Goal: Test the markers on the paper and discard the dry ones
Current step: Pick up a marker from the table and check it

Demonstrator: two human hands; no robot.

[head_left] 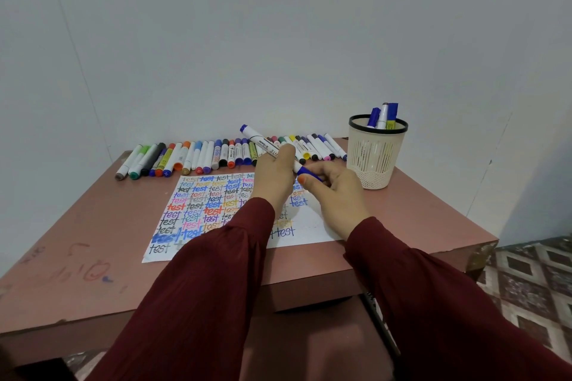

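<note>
My left hand [275,178] grips the white barrel of a blue marker [258,139], held slanted above the paper with its far end up to the left. My right hand [332,187] pinches the marker's blue cap [309,172] at the near end. Under both hands lies the white paper [198,210], filled with the word "test" in many colours. A long row of markers [198,158] lies along the table's back edge.
A beige mesh bin [376,155] with a black rim stands at the back right of the brown table [93,241] and holds three markers. The wall rises right behind the table. Patterned floor tiles show at the lower right.
</note>
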